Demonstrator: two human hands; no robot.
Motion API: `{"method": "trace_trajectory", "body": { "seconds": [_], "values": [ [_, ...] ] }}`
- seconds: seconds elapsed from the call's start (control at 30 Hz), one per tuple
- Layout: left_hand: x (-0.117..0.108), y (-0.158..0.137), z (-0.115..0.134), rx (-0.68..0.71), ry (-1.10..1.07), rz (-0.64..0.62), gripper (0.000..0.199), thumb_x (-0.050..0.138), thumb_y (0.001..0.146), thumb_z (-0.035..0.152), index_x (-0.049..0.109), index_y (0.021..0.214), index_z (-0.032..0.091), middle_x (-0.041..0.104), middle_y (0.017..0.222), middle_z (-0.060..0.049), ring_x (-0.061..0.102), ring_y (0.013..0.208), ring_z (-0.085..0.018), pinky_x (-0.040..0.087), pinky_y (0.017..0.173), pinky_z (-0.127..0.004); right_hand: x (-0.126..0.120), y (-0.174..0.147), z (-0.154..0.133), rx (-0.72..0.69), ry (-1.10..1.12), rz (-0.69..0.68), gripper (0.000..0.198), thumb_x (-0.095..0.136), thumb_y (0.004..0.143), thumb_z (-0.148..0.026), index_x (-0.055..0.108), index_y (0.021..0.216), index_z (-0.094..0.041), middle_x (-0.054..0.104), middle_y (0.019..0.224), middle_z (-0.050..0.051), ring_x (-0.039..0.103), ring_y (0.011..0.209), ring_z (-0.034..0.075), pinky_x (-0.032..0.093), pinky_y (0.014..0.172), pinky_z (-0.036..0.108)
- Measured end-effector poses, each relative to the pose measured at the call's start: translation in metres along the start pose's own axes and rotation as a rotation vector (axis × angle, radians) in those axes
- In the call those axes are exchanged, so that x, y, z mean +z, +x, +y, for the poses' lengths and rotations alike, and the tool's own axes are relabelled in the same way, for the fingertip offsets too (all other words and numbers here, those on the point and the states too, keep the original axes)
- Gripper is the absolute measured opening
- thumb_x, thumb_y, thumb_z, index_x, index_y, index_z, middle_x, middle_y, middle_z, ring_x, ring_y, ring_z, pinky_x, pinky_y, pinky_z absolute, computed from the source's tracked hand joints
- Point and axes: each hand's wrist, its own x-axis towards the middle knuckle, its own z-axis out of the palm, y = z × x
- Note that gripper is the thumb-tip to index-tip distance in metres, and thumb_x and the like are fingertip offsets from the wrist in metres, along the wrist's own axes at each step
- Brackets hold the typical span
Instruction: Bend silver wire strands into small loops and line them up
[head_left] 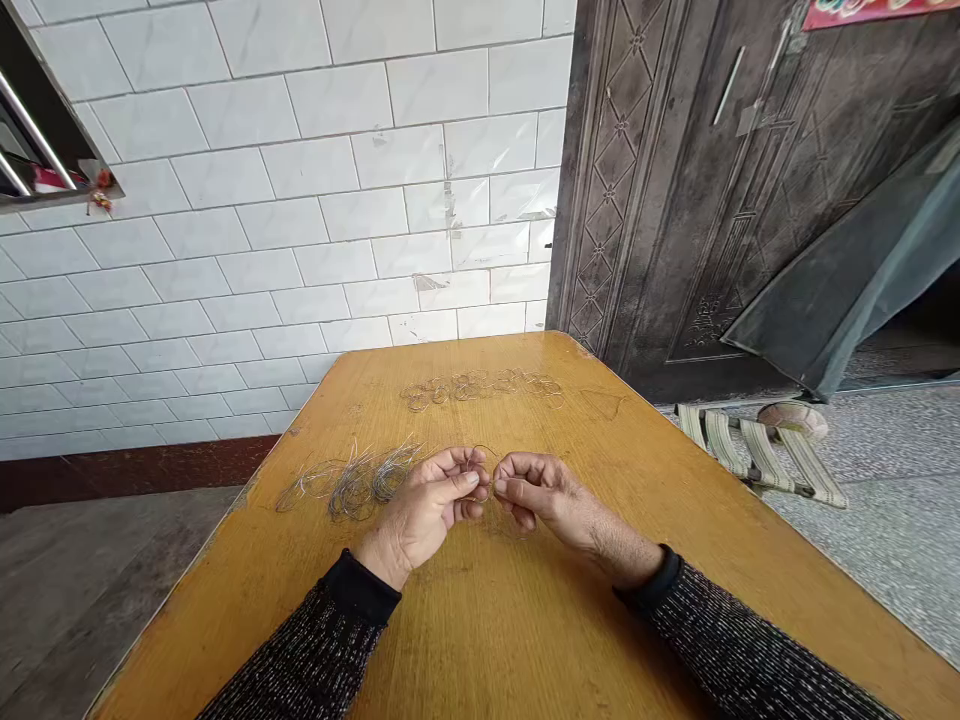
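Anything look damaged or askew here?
Yes: the white tiled wall beyond the table has a ragged grey patch marring its smooth surface, and the grey cloth by the dark door slants sideways instead of hanging straight.

Stretches away as a yellow-brown wooden table (465, 630), with visible grain, a slight sheen and a scuffed left edge. Carries, across the far part, a row of thin wire rings (466, 386) lying flat from left to right, several overlapping. Holds, on the left about midway along, three bunches of fine grey wire (351, 487) side by side, loosely coiled, with stray ends poking out. Shows, right of the rings, a faint bent outline (606, 403), too thin to identify.
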Motion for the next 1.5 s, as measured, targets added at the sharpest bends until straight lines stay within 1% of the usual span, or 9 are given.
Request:
{"method": "trace_trajectory", "body": {
  "seconds": [0.2,0.43,0.6,0.7,0.9,1.13,1.23,1.4,1.5],
  "values": [
    [0.001,0.001,0.0,0.059,-0.027,-0.005,0.023,0.067,0.064,0.01,0.062,0.087,0.013,0.057,0.08,-0.002,0.053,0.065,-0.007,0.04,0.061,-0.019,0.0,-0.001,0.005,-0.033,0.059,-0.069,0.024,0.058,0.073,-0.037,0.052,0.066,-0.016,0.043,0.045,-0.007,0.036,0.036,0.004,0.032,0.039,0.017],
    [-0.002,0.001,0.003,-0.033,-0.102,0.025,0.023,0.072,0.058,0.009,0.065,0.08,0.012,0.058,0.072,0.0,0.055,0.063,-0.007,0.039,0.057,-0.018,0.001,-0.001,0.004,-0.014,0.171,-0.086,0.022,0.06,0.071,-0.035,0.052,0.066,-0.016,0.044,0.048,-0.007,0.036,0.035,0.003,0.036,0.04,0.018],
    [-0.004,-0.001,0.008,-0.076,-0.017,0.025,0.022,0.073,0.059,0.016,0.063,0.078,0.012,0.057,0.072,0.0,0.055,0.061,-0.008,0.038,0.05,-0.018,-0.004,-0.001,0.0,0.02,0.065,-0.059,0.021,0.061,0.068,-0.033,0.051,0.063,-0.015,0.044,0.045,-0.007,0.038,0.035,0.003,0.034,0.038,0.017],
    [-0.006,-0.001,0.009,-0.066,0.001,0.018,0.018,0.072,0.063,0.023,0.061,0.072,0.012,0.056,0.071,-0.001,0.052,0.057,-0.006,0.033,0.045,-0.016,-0.006,-0.001,-0.001,0.026,0.018,-0.041,0.02,0.06,0.067,-0.032,0.051,0.062,-0.015,0.045,0.046,-0.007,0.039,0.034,0.003,0.032,0.037,0.017],
    [-0.006,-0.002,0.008,-0.078,0.032,0.002,0.024,0.069,0.066,0.031,0.055,0.061,0.011,0.05,0.062,0.001,0.042,0.049,-0.003,0.025,0.039,-0.013,-0.003,-0.001,-0.004,0.07,-0.022,-0.065,0.018,0.06,0.064,-0.029,0.05,0.061,-0.015,0.043,0.044,-0.008,0.039,0.034,0.004,0.033,0.037,0.017],
    [-0.003,-0.004,0.01,-0.216,-0.19,-0.073,0.021,0.068,0.066,0.023,0.052,0.064,0.011,0.047,0.065,0.003,0.03,0.041,0.002,0.014,0.034,-0.008,-0.003,-0.002,-0.003,0.078,-0.014,-0.098,0.017,0.06,0.066,-0.028,0.05,0.061,-0.015,0.045,0.042,-0.008,0.04,0.034,0.004,0.032,0.037,0.017],
    [-0.002,-0.004,0.01,-0.256,-0.269,-0.109,0.019,0.066,0.066,0.02,0.052,0.062,0.009,0.046,0.063,0.003,0.028,0.04,0.003,0.015,0.033,-0.007,-0.003,-0.002,0.0,0.053,0.008,-0.115,0.017,0.061,0.067,-0.027,0.051,0.063,-0.015,0.046,0.044,-0.007,0.042,0.034,0.004,0.033,0.037,0.016],
    [-0.001,-0.003,0.008,-0.232,-0.342,-0.153,0.016,0.061,0.068,0.017,0.05,0.059,0.009,0.043,0.06,0.004,0.028,0.04,0.002,0.019,0.033,-0.008,0.001,-0.002,0.003,0.026,0.07,-0.122,0.019,0.062,0.068,-0.029,0.051,0.063,-0.015,0.049,0.047,-0.006,0.042,0.035,0.003,0.033,0.038,0.016],
    [0.001,-0.002,0.006,-0.2,-0.348,-0.145,0.016,0.059,0.067,0.017,0.048,0.056,0.01,0.041,0.057,0.004,0.027,0.039,0.002,0.018,0.032,-0.009,0.004,-0.003,0.003,0.029,0.086,-0.127,0.021,0.064,0.067,-0.031,0.051,0.062,-0.015,0.05,0.048,-0.006,0.042,0.035,0.003,0.033,0.037,0.016]
  ]
}}
